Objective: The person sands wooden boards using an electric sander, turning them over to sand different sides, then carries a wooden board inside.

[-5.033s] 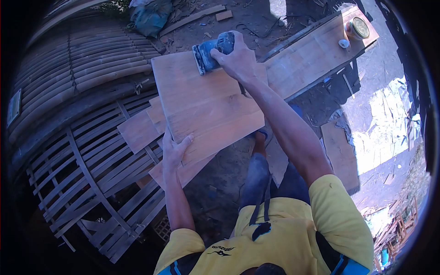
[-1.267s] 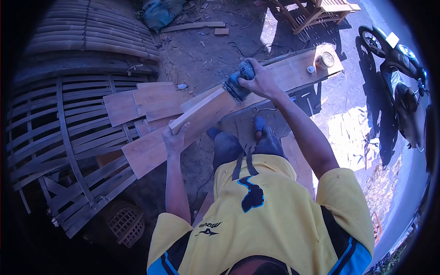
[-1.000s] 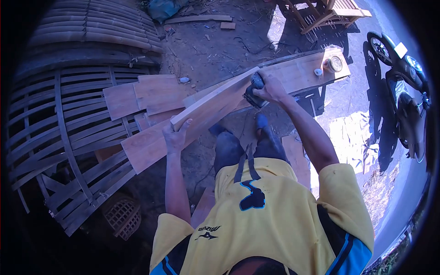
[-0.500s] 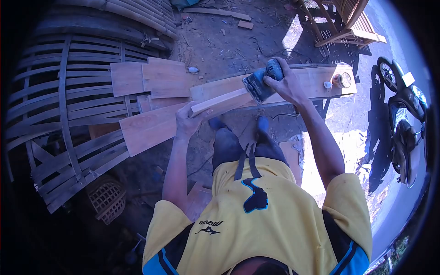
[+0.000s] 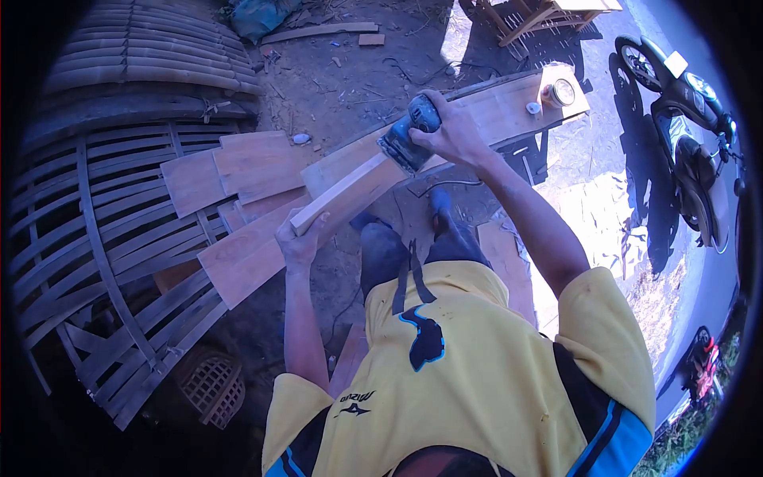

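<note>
My left hand (image 5: 300, 240) is wrapped round the near end of a wooden board (image 5: 350, 193), which stands tilted on its edge with a narrow side facing up. In my right hand (image 5: 459, 137) is a teal electric sander (image 5: 404, 141), its flat pad against the board's far end. Whether the pad presses on the narrow side or just meets its end, I cannot tell. Beneath lies a long plank bench (image 5: 497, 111), partly hidden by the board and the sander.
Several flat boards (image 5: 254, 167) lie on a slatted bamboo platform (image 5: 103, 215) at left. A lidded jar (image 5: 561, 93) and a small white object (image 5: 532, 108) sit on the bench's right end. A wooden chair (image 5: 540, 20) and a motorbike (image 5: 683, 131) stand beyond.
The whole view has shifted and turned, so the hands, board and sander appear farther left. Both hands keep their holds, and the sander stays at the board's far end.
</note>
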The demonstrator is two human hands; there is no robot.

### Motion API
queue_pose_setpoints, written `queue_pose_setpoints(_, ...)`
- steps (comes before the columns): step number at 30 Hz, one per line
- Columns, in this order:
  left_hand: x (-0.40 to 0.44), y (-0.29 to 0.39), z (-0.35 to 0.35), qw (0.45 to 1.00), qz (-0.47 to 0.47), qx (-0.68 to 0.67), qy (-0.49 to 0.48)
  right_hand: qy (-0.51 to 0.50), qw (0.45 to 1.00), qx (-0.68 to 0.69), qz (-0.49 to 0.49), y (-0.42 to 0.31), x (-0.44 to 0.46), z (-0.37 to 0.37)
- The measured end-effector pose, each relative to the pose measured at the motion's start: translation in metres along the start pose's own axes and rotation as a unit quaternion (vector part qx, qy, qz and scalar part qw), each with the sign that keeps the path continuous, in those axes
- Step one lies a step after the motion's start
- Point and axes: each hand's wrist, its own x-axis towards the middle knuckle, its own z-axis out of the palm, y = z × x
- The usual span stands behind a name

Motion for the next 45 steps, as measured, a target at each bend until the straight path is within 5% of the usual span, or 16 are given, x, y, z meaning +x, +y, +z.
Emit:
queue_pose_setpoints(8, 0.011, -0.003, 0.007, 0.998, 0.023, 0.005, 0.051, 0.069, 0.989, -0.004, 0.127, 0.107, 0.044, -0.014)
queue_pose_setpoints(10, 0.016, 0.001, 0.013, 0.998, 0.011, 0.020, 0.055, 0.100, 0.990, 0.071, 0.074, 0.108, 0.041, 0.016)
queue_pose_setpoints(15, 0.021, 0.016, 0.020, 0.996, 0.025, 0.064, 0.056, 0.084, 0.979, 0.186, 0.030, -0.018, -0.027, 0.043)
queue_pose_setpoints(16, 0.020, 0.017, 0.020, 0.995, 0.022, 0.078, 0.053, 0.102, 0.978, 0.177, -0.049, -0.032, -0.035, 0.049)
queue_pose_setpoints(17, 0.018, 0.018, 0.019, 0.995, 0.018, 0.090, 0.049, 0.121, 0.971, 0.165, -0.126, -0.040, -0.037, 0.052)
queue_pose_setpoints(22, 0.009, 0.009, 0.008, 0.998, -0.009, 0.060, 0.028, 0.118, 0.970, 0.157, -0.142, -0.010, -0.028, 0.048)
queue_pose_setpoints(24, 0.001, 0.002, -0.006, 0.998, -0.040, 0.043, 0.023, 0.100, 0.990, 0.101, -0.021, 0.032, -0.026, 0.040)
queue_pose_setpoints(28, 0.001, -0.004, -0.046, 0.995, -0.085, 0.015, 0.047, 0.063, 0.991, -0.096, 0.074, 0.118, -0.072, 0.018)
queue_pose_setpoints(32, 0.000, -0.043, -0.088, 0.993, -0.083, 0.084, 0.005, 0.057, 0.973, -0.129, 0.183, 0.170, -0.146, 0.000)
queue_pose_setpoints(37, 0.012, -0.012, -0.106, 0.979, -0.127, 0.149, -0.058, 0.082, 0.959, -0.136, 0.234, 0.204, -0.210, -0.006)
queue_pose_setpoints(40, 0.046, -0.016, -0.113, 0.959, -0.134, 0.171, -0.185, 0.095, 0.950, -0.130, 0.267, 0.204, -0.226, -0.004)
queue_pose_setpoints(43, 0.076, -0.019, -0.098, 0.874, -0.104, 0.365, -0.304, 0.134, 0.948, -0.089, 0.273, 0.206, -0.224, 0.008)
queue_pose_setpoints(45, 0.080, -0.045, -0.070, 0.809, -0.105, 0.550, -0.177, 0.134, 0.947, -0.058, 0.284, 0.189, -0.209, 0.022)
